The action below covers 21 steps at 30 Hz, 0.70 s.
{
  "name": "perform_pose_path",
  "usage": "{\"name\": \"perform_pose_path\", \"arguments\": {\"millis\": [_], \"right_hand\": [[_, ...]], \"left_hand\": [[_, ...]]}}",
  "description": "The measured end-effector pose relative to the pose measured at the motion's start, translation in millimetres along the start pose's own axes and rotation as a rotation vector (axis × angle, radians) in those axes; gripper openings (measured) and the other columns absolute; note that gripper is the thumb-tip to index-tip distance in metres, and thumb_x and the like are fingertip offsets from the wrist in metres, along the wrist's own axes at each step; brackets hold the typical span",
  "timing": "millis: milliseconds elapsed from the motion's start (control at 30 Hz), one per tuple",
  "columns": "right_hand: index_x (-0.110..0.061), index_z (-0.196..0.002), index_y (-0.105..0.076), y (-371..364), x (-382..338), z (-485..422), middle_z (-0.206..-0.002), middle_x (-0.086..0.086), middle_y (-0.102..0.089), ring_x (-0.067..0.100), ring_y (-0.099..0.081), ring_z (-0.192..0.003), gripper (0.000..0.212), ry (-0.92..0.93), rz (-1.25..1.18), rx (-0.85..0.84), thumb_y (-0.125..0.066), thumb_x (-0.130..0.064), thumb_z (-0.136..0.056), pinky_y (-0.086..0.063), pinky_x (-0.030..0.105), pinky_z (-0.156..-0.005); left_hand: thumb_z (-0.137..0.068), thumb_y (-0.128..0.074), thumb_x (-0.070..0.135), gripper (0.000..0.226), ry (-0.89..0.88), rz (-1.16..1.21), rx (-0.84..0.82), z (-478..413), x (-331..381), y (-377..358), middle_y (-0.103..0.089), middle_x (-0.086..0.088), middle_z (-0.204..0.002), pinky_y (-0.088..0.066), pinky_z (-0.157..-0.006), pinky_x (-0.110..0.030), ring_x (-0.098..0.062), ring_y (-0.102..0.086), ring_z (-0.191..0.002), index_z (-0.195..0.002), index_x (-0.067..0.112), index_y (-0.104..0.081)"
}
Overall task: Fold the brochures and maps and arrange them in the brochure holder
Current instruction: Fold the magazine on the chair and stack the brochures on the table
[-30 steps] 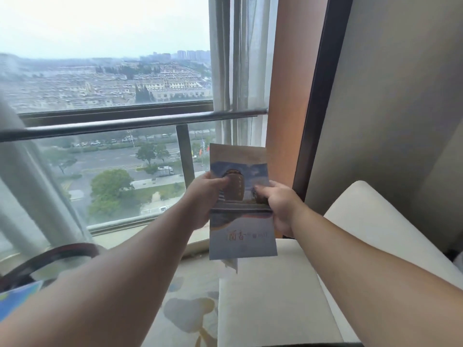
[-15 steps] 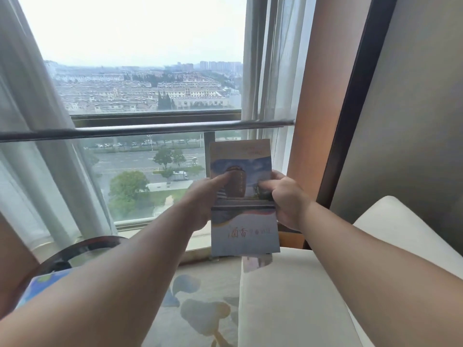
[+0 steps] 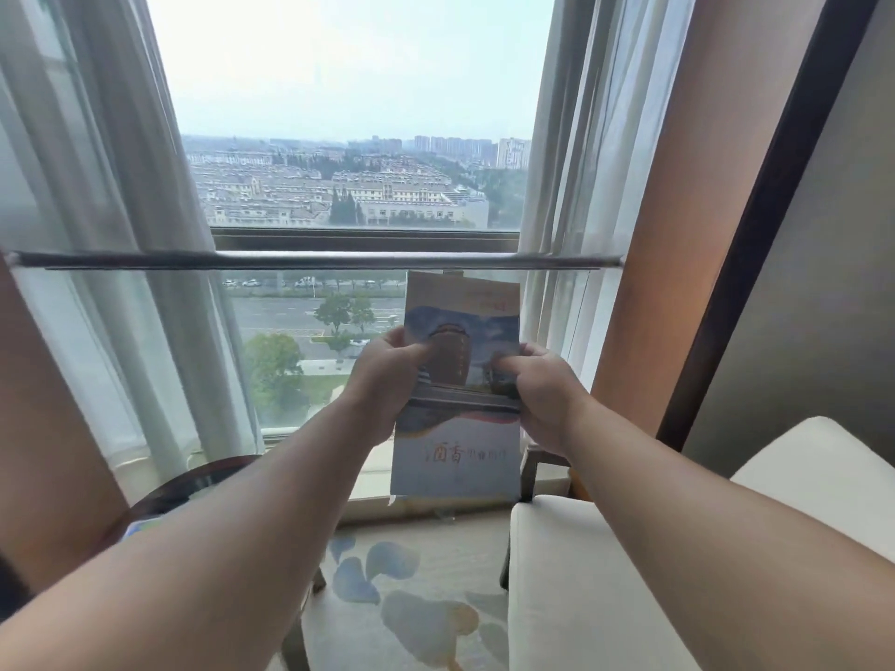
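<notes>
A folded brochure (image 3: 460, 457) with a blue, brown and grey cover and orange lettering is held upright in front of the window. My left hand (image 3: 382, 380) pinches its left edge, thumb on the cover. On the opposite edge my right hand (image 3: 542, 389) grips it at the same height, thumb on the cover too. A small paper flap hangs below the brochure's bottom edge. No brochure holder is in view.
A cream upholstered chair (image 3: 605, 573) stands at the lower right. A dark round table (image 3: 193, 481) with a colourful paper (image 3: 140, 527) on it sits at the lower left, partly behind my left arm. Sheer curtains (image 3: 121, 234) flank the window, with a metal rail (image 3: 315, 260) across it.
The view has swung left and up, bringing the window to the centre. Both hands keep their hold on the brochure, which stays upright.
</notes>
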State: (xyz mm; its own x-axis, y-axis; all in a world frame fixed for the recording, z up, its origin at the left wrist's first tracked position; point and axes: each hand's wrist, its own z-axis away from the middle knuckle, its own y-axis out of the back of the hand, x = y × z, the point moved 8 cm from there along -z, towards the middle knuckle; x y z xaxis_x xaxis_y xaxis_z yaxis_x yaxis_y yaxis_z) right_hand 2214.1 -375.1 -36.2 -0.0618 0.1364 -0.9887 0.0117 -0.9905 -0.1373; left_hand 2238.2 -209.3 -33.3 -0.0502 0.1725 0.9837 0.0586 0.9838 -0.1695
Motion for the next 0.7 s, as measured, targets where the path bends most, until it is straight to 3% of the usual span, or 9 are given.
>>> {"name": "perform_pose_path", "arguments": {"millis": [100,167,300,367,467,500,600,700], "right_hand": [[-0.005,-0.116,-0.054,-28.1,-0.6,-4.3,-0.102,0.024,-0.063,0.041,-0.06,-0.089,0.025,0.028,0.004,0.012,-0.047,0.005,-0.095,-0.047,0.067,-0.088],[-0.007,-0.116,-0.055,-50.0,-0.4,-5.0,-0.101,0.023,-0.064,0.041,-0.06,-0.088,0.026,0.044,-0.005,-0.02,-0.048,0.006,-0.094,-0.049,0.066,-0.085],[-0.015,-0.104,-0.059,-89.5,9.5,-12.0,-0.096,0.021,-0.067,0.036,-0.063,-0.081,0.025,0.044,0.031,-0.015,-0.051,0.005,-0.091,-0.052,0.049,-0.069],[-0.016,-0.117,-0.054,-103.0,15.3,-16.5,-0.102,0.016,-0.069,0.029,-0.065,-0.08,0.03,0.033,0.111,0.021,-0.057,-0.006,-0.089,-0.052,0.041,-0.068],[-0.014,-0.139,-0.04,-123.6,29.3,-23.8,-0.12,0.016,-0.066,0.029,-0.066,-0.102,0.063,-0.034,0.158,-0.015,-0.067,-0.03,-0.085,-0.052,0.048,-0.092],[-0.011,-0.138,-0.045,-130.5,33.2,-26.3,-0.12,0.017,-0.066,0.03,-0.066,-0.103,0.059,-0.04,0.158,-0.034,-0.067,-0.029,-0.086,-0.052,0.051,-0.094],[-0.007,-0.101,-0.067,-150.6,42.4,-35.4,-0.099,0.019,-0.071,0.033,-0.067,-0.082,0.018,-0.02,0.121,-0.05,-0.058,-0.003,-0.086,-0.056,0.061,-0.081],[-0.009,-0.088,-0.068,-169.3,59.8,-51.4,-0.091,0.022,-0.068,0.036,-0.064,-0.078,0.02,-0.041,0.129,-0.04,-0.055,0.005,-0.083,-0.053,0.066,-0.078]], "left_hand": [[-0.071,-0.073,0.03,0.053,0.023,-0.109,0.062,2.1,1.8,36.9,-0.068,-0.014,-0.111,-0.056,-0.085,-0.051,-0.034,-0.068,-0.098,-0.12,0.015,-0.057],[-0.077,-0.076,0.038,0.061,0.125,-0.064,0.014,6.5,-4.1,54.5,-0.068,-0.014,-0.105,-0.058,-0.074,-0.046,-0.031,-0.068,-0.089,-0.126,0.009,-0.054],[-0.09,-0.066,0.015,0.019,0.137,0.001,0.048,14.1,-1.8,90.7,-0.069,-0.022,-0.091,-0.056,-0.061,-0.05,-0.038,-0.068,-0.069,-0.105,0.004,-0.063],[-0.09,-0.066,0.012,0.008,0.082,0.025,0.111,16.9,4.9,110.2,-0.072,-0.018,-0.084,-0.057,-0.052,-0.046,-0.036,-0.068,-0.06,-0.098,0.011,-0.065],[-0.092,-0.064,0.012,0.012,0.049,0.082,0.123,18.0,10.5,135.1,-0.073,-0.013,-0.081,-0.056,-0.051,-0.041,-0.033,-0.07,-0.06,-0.104,0.014,-0.066],[-0.092,-0.063,0.011,0.013,0.046,0.072,0.119,17.0,9.5,142.9,-0.073,-0.015,-0.084,-0.057,-0.053,-0.045,-0.035,-0.07,-0.063,-0.105,0.014,-0.066],[-0.09,-0.059,0.006,0.017,0.069,0.001,0.153,12.5,-1.8,166.7,-0.071,-0.022,-0.093,-0.058,-0.065,-0.054,-0.039,-0.069,-0.07,-0.104,0.014,-0.065],[-0.087,-0.057,0.007,0.017,0.111,-0.061,0.239,6.0,-20.6,191.7,-0.07,-0.021,-0.097,-0.056,-0.064,-0.051,-0.037,-0.067,-0.074,-0.097,0.02,-0.061]]}}
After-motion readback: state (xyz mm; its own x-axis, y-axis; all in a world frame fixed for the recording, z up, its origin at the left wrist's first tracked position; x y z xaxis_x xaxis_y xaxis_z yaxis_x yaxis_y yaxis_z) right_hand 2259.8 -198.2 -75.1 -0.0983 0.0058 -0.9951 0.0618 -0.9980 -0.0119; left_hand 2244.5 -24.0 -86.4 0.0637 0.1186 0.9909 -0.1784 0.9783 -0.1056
